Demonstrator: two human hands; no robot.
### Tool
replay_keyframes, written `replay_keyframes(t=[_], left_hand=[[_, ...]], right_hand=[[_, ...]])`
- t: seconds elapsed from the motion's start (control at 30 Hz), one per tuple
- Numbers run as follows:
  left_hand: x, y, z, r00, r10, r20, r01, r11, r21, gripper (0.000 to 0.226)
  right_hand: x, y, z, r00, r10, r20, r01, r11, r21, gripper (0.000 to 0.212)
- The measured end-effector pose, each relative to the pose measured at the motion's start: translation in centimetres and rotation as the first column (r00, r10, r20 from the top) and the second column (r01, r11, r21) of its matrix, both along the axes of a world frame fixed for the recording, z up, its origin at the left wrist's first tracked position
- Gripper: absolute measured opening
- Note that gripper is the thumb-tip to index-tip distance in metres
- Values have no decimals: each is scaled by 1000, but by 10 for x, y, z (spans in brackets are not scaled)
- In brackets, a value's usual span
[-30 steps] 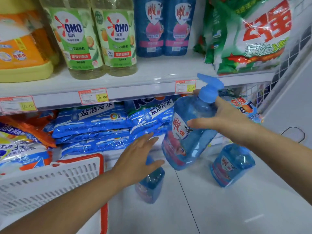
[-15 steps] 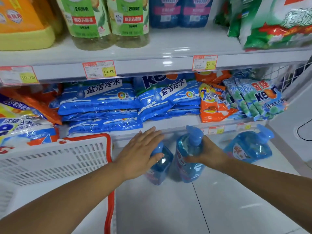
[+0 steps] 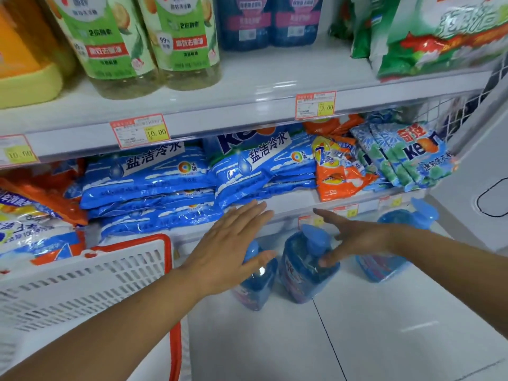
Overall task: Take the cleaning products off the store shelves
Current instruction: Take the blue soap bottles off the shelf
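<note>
Three pump bottles (image 3: 302, 273) stand upright on the floor (image 3: 384, 339). My left hand (image 3: 231, 243) and right hand (image 3: 354, 235) hover over them, fingers straight and wide, holding nothing. Blue bags (image 3: 154, 188) lie flat on the shelf (image 3: 291, 200) just beyond my left fingertips; that hand looks nearer.

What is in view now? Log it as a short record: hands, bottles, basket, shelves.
left hand: open, fingers straight, in front of the left bottle
right hand: open, fingers spread, beside the middle bottle, gripping nothing
bottles: three blue pump bottles standing on the floor; the right bottle is apart from the other two
basket: white, red rim, at the left
lower shelf: stacked blue bags, orange bags
upper shelf: green-labelled bottles
</note>
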State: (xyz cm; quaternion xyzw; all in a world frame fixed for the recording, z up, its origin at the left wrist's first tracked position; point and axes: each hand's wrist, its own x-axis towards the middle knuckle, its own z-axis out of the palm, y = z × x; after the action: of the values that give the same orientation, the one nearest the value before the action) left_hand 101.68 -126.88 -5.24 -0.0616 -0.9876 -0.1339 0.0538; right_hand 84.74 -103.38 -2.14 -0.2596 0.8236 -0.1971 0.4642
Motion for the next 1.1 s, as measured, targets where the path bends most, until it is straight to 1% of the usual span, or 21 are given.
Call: replay_keyframes(t=[0.03, 0.07, 0.1, 0.17, 0.23, 0.27, 0.3, 0.37, 0.43, 0.5, 0.53, 0.63, 0.67, 0.77, 0.83, 0.87, 0.9, 0.93, 0.97, 1.0, 1.1], left_hand=[[-8, 0, 10, 995, -15, -103, 13, 1000, -25, 71], [-18, 1, 23, 974, -31, -222, 22, 999, -41, 66], [-30, 1, 37, 941, -33, -337, 22, 999, -36, 63], [-59, 0, 75, 862, 16, -506, -10, 1000, 16, 59], [-91, -6, 113, 817, 79, -571, -72, 997, 34, 58], [-107, -12, 128, 814, 104, -571, -115, 993, 17, 58], [-123, -16, 141, 828, 133, -544, -165, 986, -10, 60], [-153, -21, 157, 872, 220, -437, -285, 954, -89, 63], [-169, -20, 156, 874, 316, -369, -399, 901, -174, 61], [-172, -18, 148, 839, 325, -436, -442, 874, -199, 58], [-173, -18, 145, 826, 310, -471, -445, 872, -206, 57], [-178, -24, 136, 789, 283, -545, -466, 854, -232, 58], [-178, -24, 137, 789, 289, -542, -469, 853, -229, 61], [-179, -22, 135, 773, 296, -561, -477, 854, -207, 64], [-178, -22, 132, 755, 308, -579, -491, 851, -188, 62], [-178, -22, 131, 744, 311, -591, -503, 844, -188, 61], [-178, -22, 131, 738, 311, -599, -512, 836, -196, 61], [-178, -21, 132, 740, 317, -593, -517, 832, -200, 61], [-179, -20, 133, 740, 317, -593, -520, 830, -205, 61], [-179, -20, 133, 741, 313, -594, -519, 829, -209, 60], [-178, -21, 133, 729, 315, -608, -518, 834, -190, 60]], right_hand=[[-7, 1, 24, 999, -35, -22, 34, 998, -52, 107], [-12, 2, 47, 993, -112, -41, 105, 982, -158, 94], [-15, 3, 68, 974, -217, -58, 190, 933, -305, 77], [-21, 2, 103, 899, -431, -72, 302, 733, -609, 42], [-24, -3, 127, 824, -563, -68, 306, 542, -783, 26], [-30, -7, 136, 803, -592, -72, 283, 484, -828, 22], [-36, -13, 142, 793, -604, -76, 263, 452, -852, 22], [-59, -30, 155, 781, -613, -117, 206, 430, -879, 23], [-90, -54, 168, 750, -627, -210, 124, 446, -886, 23], [-124, -80, 180, 733, -626, -265, 88, 474, -876, 27], [-139, -94, 187, 741, -619, -259, 103, 486, -868, 32], [-183, -139, 203, 779, -602, -177, 197, 502, -842, 59], [-197, -153, 207, 776, -610, -159, 206, 485, -850, 67], [-240, -184, 211, 737, -666, -114, 199, 376, -905, 93], [-262, -194, 207, 750, -654, -98, 170, 333, -927, 103], [-267, -195, 205, 770, -634, -72, 179, 323, -929, 101], [-272, -195, 201, 783, -619, -67, 175, 322, -931, 87], [-276, -196, 198, 778, -620, -97, 141, 323, -936, 65], [-278, -195, 196, 756, -641, -133, 110, 325, -939, 49], [-278, -193, 195, 734, -662, -151, 94, 319, -943, 44], [-271, -186, 190, 671, -718, -185, 98, 334, -938, 64]])
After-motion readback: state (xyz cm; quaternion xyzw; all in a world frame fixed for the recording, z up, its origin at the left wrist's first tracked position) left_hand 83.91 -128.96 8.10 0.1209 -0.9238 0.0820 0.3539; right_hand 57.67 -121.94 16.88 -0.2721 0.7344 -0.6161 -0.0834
